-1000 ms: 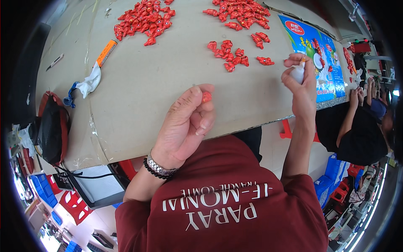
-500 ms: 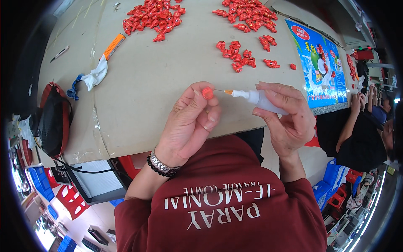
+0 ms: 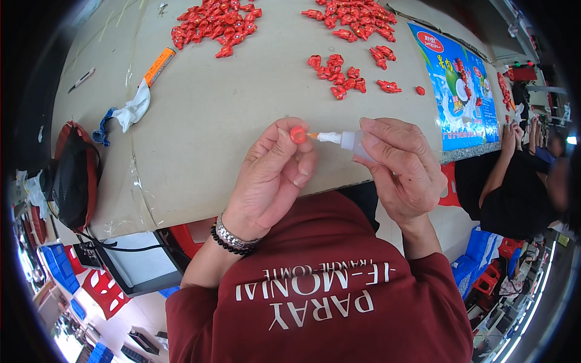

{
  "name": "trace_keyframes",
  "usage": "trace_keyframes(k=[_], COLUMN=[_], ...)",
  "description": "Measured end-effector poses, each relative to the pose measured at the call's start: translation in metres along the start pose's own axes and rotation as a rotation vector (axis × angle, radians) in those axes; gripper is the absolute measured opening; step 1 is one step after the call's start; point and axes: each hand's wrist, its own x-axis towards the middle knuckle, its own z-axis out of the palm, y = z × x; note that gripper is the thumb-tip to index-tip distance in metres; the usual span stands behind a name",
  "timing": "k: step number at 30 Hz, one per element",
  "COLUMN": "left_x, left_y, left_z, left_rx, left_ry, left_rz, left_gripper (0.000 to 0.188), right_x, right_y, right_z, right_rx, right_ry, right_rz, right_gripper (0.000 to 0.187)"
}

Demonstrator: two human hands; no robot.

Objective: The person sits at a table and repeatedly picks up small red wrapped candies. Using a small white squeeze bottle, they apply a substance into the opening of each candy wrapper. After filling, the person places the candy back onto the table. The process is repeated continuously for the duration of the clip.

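Note:
Between the thumb and fingertips of my left hand (image 3: 272,172) is a small round red plastic piece (image 3: 298,135). My right hand (image 3: 407,166) grips a translucent white squeeze bottle (image 3: 361,145) with a white neck and an orange needle tip. The bottle points left, and its tip reaches the red piece; whether the needle is inside it I cannot tell. Beyond my hands, a small group of red plastic figures (image 3: 339,75) lies on the table (image 3: 206,109), with a lone round red piece (image 3: 420,91) to their right.
Larger heaps of red figures (image 3: 215,27) lie along the far side. At left are an orange box cutter (image 3: 159,66), a crumpled white cloth (image 3: 134,109), a pen (image 3: 82,79) and a black-and-red bag (image 3: 75,175). A blue poster (image 3: 457,91) covers the right side; a person in black (image 3: 514,187) sits beyond.
My right hand has brought the bottle leftward, closing the gap between its tip and the red piece. My left hand stays nearly still.

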Motion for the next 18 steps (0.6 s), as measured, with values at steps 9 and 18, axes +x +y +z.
trace_keyframes(k=[9,18], left_x=[-0.0003,-0.0005], left_y=[-0.0001,-0.001], left_z=[0.0009,-0.0007], left_rx=[0.014,0.091], left_ry=[0.028,0.015], left_rz=[-0.006,0.05], left_gripper=[0.023,0.019], right_x=[-0.0009,-0.0021], right_y=[0.0007,-0.0001], right_z=[0.001,0.0011], right_rx=[0.0,-0.02], right_ry=[-0.012,0.032], right_rz=[0.006,0.013], right_gripper=[0.028,0.028])
